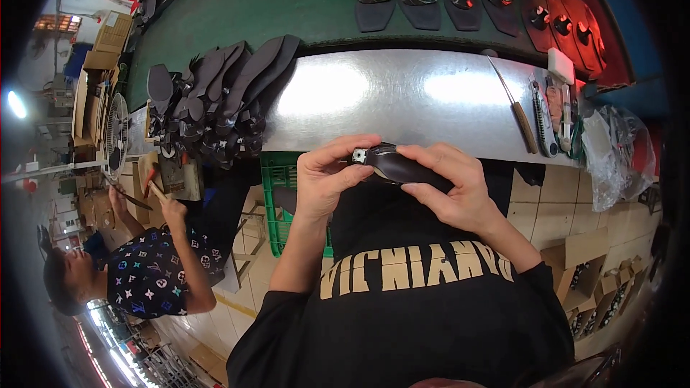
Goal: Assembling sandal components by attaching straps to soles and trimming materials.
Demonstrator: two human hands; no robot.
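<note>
While both hands work at the near edge of the steel worktop (392, 104), they share one dark, curved shoe piece (415, 167), which lies across that edge; whether it rests on the metal or is held clear I cannot tell. The left hand (325, 176) pinches its left end, thumb and forefinger drawn narrow about a small pale fitting (359, 156); the right hand (454, 185) wraps the broader end, fingers along the far side, thumb on the near side. To handle it well, I would let the right grip steady the body and save finer pressure for the left fingertips, squaring the fitting without twisting or creasing the dark surface. Bracing the wrists against the worktop's near edge should help. The wooden-handled awl (525, 128) and the cutter (546, 126), at the worktop's right end, are best left well clear of the forearms.
</note>
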